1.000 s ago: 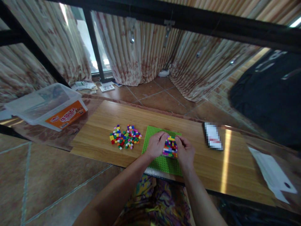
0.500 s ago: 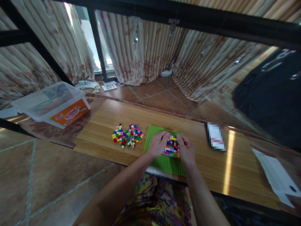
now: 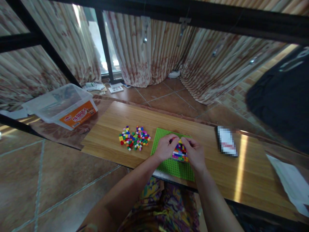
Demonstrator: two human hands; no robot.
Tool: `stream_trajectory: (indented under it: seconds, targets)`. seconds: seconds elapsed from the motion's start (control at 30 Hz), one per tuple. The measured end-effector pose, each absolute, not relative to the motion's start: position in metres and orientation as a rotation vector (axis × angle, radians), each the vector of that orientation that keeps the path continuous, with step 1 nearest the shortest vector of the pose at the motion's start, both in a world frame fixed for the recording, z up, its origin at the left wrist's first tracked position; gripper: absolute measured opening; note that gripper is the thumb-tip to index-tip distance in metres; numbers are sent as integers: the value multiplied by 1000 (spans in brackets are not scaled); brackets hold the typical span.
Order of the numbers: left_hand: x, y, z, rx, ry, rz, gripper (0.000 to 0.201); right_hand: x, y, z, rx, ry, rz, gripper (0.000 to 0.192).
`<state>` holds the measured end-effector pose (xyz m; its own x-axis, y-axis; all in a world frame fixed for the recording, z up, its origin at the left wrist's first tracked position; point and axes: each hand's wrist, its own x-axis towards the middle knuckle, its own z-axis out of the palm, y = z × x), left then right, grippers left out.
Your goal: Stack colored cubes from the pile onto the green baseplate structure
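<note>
Block stack [image 3: 180, 152], many-coloured, stands on the green baseplate [image 3: 169, 166], toward its far right part; the left hand [image 3: 165, 148] lies against its left side and the right hand [image 3: 195, 153] against its right, so the stack sits between the two; both hands curl inward, fingertips meeting over the stack's far top edge; the fingers are bent close and touch the blocks, though whether they pinch a single block there I cannot tell; the baseplate rests on a wooden board [image 3: 217, 174], near its front edge; loose blocks [image 3: 134, 138] lie in a heap on the board just left of the baseplate, apart from both hands; a plastic tub [image 3: 61, 106] stands well off to the left.
</note>
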<state>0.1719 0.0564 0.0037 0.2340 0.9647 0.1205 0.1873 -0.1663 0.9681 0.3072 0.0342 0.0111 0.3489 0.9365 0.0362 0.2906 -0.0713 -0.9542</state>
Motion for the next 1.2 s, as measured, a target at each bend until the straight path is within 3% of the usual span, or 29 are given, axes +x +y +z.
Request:
stream_trajectory:
  seconds: [0.27,1.2]
  targets:
    - [172,58,5,1564,1110,1033,28,299,37,21,-1532,-1001,878,29]
    - [174,56,5,1561,1124,1050,28,306,38,14,-1549,-1113,946,36]
